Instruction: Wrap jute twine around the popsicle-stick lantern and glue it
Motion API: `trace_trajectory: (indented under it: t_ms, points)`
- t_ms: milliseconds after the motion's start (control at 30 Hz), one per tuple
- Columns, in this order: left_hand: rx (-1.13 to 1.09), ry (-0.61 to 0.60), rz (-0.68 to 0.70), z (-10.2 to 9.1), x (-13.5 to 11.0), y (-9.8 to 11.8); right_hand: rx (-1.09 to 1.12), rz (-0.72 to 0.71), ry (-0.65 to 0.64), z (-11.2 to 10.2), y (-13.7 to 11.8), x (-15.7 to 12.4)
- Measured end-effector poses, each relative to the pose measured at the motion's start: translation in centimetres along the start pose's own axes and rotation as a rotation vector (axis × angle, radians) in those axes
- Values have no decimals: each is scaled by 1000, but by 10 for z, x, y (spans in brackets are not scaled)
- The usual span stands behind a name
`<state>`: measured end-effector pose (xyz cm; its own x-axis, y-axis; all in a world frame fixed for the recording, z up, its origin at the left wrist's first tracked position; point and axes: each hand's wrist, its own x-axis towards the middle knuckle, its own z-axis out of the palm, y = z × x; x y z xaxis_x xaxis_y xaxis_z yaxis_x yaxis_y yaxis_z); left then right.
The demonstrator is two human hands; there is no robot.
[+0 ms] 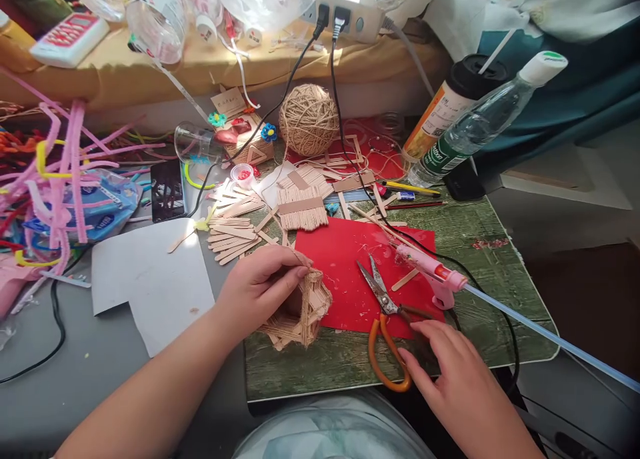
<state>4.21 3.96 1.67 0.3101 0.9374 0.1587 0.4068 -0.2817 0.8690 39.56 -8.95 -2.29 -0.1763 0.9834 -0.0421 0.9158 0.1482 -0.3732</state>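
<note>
In the head view, a green wood-patterned board [313,377] lies on a grey table [75,379], bearing a red sheet [330,259]; white paper [160,279] lies to its left. Behind runs a ledge draped in tan cloth [125,79], with a power strip [367,22] taking two black-corded plugs. Teal fabric [600,66] hangs at far right.

A capped clear plastic bottle [450,149] leans beside a drinks cup [430,122] with black lid and straw; the cup's contents are hidden. A clear plastic cup [193,142] lies tipped over near a small tub [243,174] holding something red. A blue plastic packet [113,199] sits under pink pipe cleaners [77,166].

The left hand [265,286] pinches the upper edge of a hollow, twine-trimmed craft-stick frame [316,306] at the front of the board, beside the red sheet's left edge. The right hand [460,372] has thumb and fingers parted at the orange handles of scissors [386,304], whose slightly spread blades rest on the red sheet; whether it touches them, I cannot tell.
</note>
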Motion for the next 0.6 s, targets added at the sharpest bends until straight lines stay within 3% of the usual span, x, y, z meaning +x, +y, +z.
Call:
trace_trajectory:
  t_ms: [167, 333, 600]
  points:
    - [-2, 4, 54, 2, 2, 4, -19, -28, 75, 6, -10, -4]
    - [-2, 25, 45, 3, 2, 3, -18, -116, 13, 15, -15, -5]
    - [-48, 11, 21, 2, 0, 0, -64, -74, 50, 12, -17, 0]
